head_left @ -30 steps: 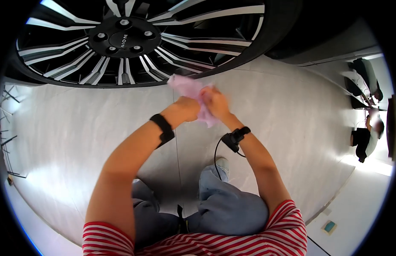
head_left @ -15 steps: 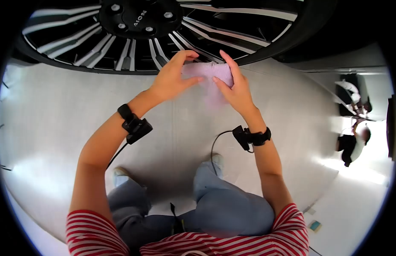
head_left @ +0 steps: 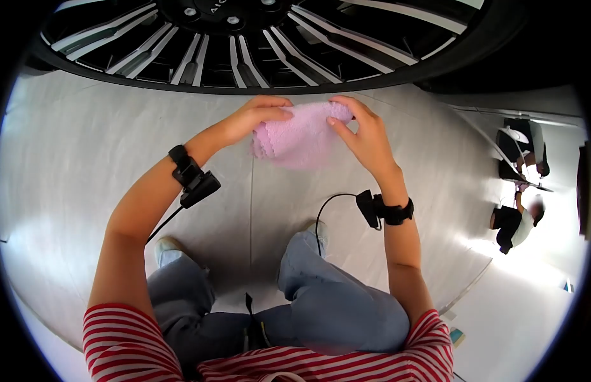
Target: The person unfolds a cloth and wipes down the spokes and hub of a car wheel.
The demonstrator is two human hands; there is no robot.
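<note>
A pink cloth (head_left: 298, 137) with a scalloped edge hangs between my two hands, its lower part blurred. My left hand (head_left: 256, 116) pinches its upper left corner between thumb and fingers. On the other side, my right hand (head_left: 365, 137) grips the upper right corner, with the thumb on the near face. Just beyond the cloth is a car wheel (head_left: 282, 51) with black and silver spokes; its tire (head_left: 212, 91) curves across the top of the view. From this angle I cannot tell whether the cloth touches the tire.
Grey floor (head_left: 180, 121) spreads below the wheel. Black wrist devices (head_left: 196, 181) with cables are strapped to both forearms. My bent knees and shoes (head_left: 170, 247) are beneath my arms. People (head_left: 515, 219) stand at the far right beside a vehicle.
The cloth, bunched up before, is now spread wider and hangs lower. My left hand has closed on its corner. The wheel sits higher in view.
</note>
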